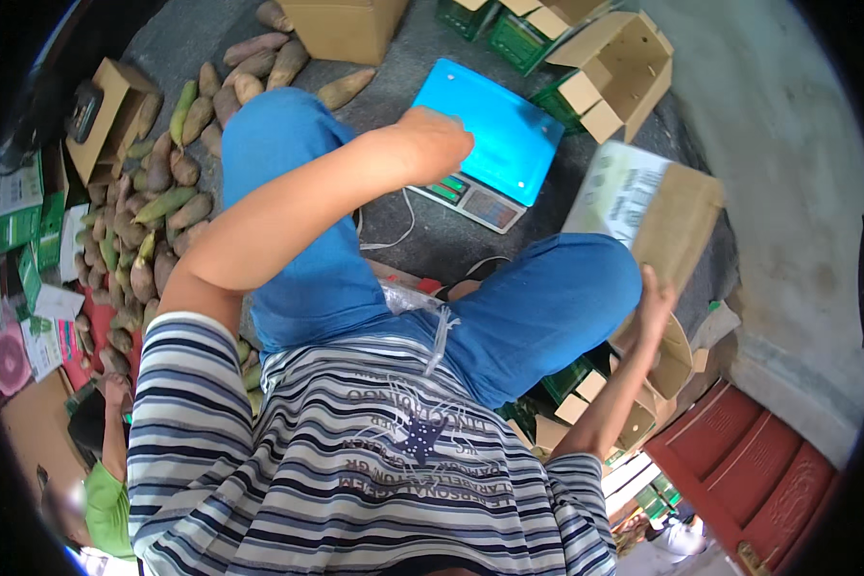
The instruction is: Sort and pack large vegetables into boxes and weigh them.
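A digital scale with a blue platform [504,130] sits on the floor in front of my knees. Over the platform's left edge is my left hand [427,146], its fingers curled in. Whatever it may hold is hidden. To the right of my right knee, a closed cardboard box [680,216] with a white-and-green printed end stands tilted. My right hand [655,300] grips the box at its near edge, fingers against the cardboard.
Many sweet potatoes [163,206] lie heaped at the left. Open cardboard boxes [624,72] stand at the far right, and another box [346,29] is straight ahead. A person in a green shirt [108,509] is at lower left. A red door [739,470] is at lower right.
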Motion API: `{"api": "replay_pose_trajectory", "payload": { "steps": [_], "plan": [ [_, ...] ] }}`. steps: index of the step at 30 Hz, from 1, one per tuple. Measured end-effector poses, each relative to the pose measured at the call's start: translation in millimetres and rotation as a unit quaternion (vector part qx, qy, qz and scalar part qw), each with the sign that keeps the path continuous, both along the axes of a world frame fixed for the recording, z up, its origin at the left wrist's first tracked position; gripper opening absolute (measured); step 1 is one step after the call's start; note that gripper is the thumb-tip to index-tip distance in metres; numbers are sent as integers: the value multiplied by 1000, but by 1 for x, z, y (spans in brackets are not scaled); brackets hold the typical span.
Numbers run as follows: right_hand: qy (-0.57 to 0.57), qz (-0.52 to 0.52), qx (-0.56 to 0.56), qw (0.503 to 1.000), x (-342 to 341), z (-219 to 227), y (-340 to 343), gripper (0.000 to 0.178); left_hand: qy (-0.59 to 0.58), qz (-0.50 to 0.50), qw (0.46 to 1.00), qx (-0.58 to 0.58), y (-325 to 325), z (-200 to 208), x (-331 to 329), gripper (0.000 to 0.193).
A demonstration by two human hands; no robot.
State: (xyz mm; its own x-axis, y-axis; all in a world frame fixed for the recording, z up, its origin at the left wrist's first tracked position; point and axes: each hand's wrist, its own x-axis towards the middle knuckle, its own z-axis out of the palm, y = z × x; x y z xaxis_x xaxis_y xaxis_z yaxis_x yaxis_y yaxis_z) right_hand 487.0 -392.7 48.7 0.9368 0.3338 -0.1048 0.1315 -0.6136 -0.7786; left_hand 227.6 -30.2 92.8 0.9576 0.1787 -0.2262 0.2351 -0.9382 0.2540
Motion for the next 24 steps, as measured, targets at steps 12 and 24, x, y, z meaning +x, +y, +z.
{"api": "replay_pose_trajectory", "payload": {
  "steps": [12, 24],
  "plan": [
    [-130, 202, -17, 970, -61, 188, 109, 26, -25, -80, 996, -35, -20, 2, 24, 24],
    [-208, 487, -173, 830, -69, 57, 242, 21, 9, -45, 999, -15, -20, 10, 19, 18]
  ]
}}
